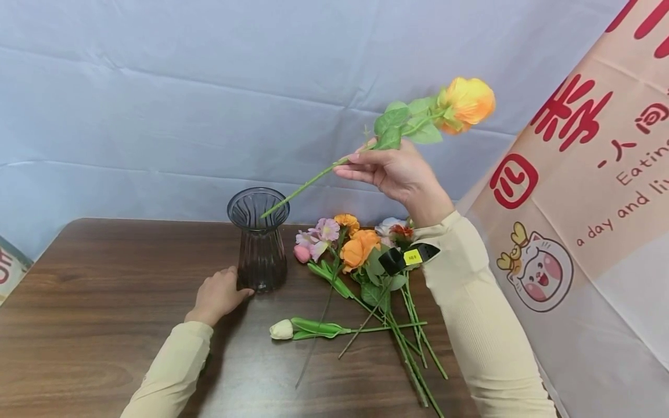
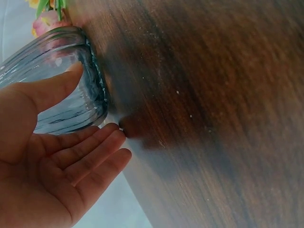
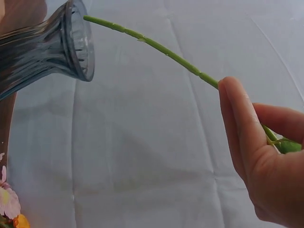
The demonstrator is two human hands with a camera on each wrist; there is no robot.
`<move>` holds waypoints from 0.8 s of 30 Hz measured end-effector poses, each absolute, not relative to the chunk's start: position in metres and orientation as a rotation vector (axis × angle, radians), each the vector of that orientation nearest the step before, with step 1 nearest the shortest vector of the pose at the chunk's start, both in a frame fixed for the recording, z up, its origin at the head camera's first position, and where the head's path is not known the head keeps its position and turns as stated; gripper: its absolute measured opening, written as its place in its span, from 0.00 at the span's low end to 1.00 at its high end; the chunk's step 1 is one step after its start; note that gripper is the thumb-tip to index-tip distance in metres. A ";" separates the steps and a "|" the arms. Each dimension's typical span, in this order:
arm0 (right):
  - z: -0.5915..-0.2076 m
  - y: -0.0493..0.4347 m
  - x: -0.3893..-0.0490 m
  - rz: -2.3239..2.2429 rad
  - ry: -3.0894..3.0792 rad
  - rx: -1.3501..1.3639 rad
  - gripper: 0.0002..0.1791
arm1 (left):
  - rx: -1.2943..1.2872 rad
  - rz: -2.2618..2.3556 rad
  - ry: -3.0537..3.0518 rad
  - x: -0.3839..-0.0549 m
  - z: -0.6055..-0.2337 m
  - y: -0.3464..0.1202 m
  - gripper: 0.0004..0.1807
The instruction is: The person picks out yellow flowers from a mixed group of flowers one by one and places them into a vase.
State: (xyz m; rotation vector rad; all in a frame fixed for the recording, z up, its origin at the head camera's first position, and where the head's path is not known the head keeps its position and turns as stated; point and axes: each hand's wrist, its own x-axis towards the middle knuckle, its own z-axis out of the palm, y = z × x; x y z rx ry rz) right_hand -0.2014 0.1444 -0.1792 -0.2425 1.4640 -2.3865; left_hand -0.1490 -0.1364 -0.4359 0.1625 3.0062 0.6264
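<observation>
A yellow-orange artificial rose (image 1: pixel 467 105) is held by its green stem (image 3: pixel 166 51) between the thumb and fingers of my right hand (image 1: pixel 399 174). Its bloom points up and to the right. The bare stem end slants down to the mouth of a dark, ribbed glass vase (image 1: pixel 263 255), which stands upright; how far in it reaches I cannot tell. Beside the vase's base, my left hand (image 1: pixel 218 295) rests low at the table. In the left wrist view its thumb (image 2: pixel 59 88) lies against the glass and the other fingers are fairly straight.
Right of the vase, several artificial flowers lie piled, among them an orange rose (image 1: pixel 359 249) and pink-purple blooms (image 1: pixel 321 235). A white tulip (image 1: pixel 282 330) lies across the front of them on the wooden table (image 1: pixel 104 325). A pale cloth (image 1: pixel 172 104) hangs behind; a printed banner (image 1: pixel 590 191) hangs at right.
</observation>
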 end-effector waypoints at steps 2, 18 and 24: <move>-0.180 0.142 -0.202 -2.373 1.485 -0.243 0.12 | 0.162 0.626 3.002 -0.149 -0.436 -0.136 0.28; -0.175 0.122 -0.203 -2.247 1.717 -0.161 0.07 | 0.154 0.615 3.005 -0.149 -0.435 -0.136 0.27; -0.172 0.117 -0.202 -2.161 1.784 -0.181 0.06 | 0.155 0.614 3.006 -0.150 -0.434 -0.137 0.27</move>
